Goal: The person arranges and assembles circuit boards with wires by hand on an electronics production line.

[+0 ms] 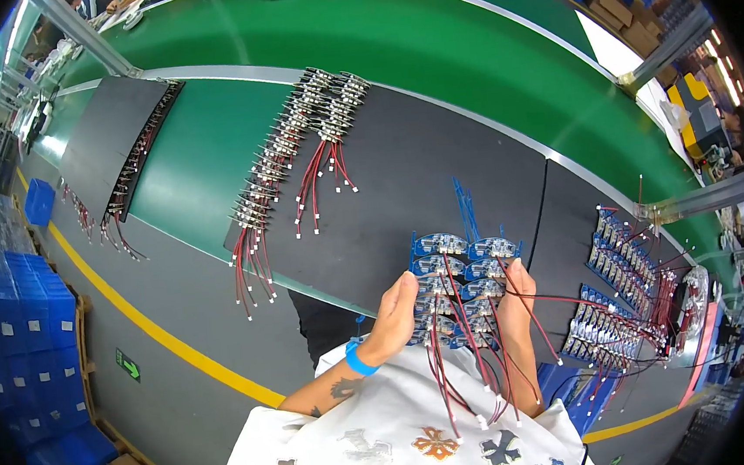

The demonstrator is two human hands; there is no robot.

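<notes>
In front of my body, a blue circuit board panel (481,290) is held between both hands. It carries two columns of small boards with silvery parts, and red and black wires (481,379) with white plugs hang from it over my shirt. My left hand (393,316), below which a blue wristband shows, grips the panel's left edge with the thumb up. On the opposite edge my right hand (515,298) is closed in the same way. Most fingers of both hands are hidden behind the panel. Several thin blue strips (466,210) lie just beyond it on the black mat (403,178).
Rows of wired boards (282,143) lie across the mat to the left, and another batch (137,150) sits farther left. More blue panels with wires (614,310) are at the right. A green conveyor (427,49) runs behind the bench. Blue crates (26,330) are stacked at far left.
</notes>
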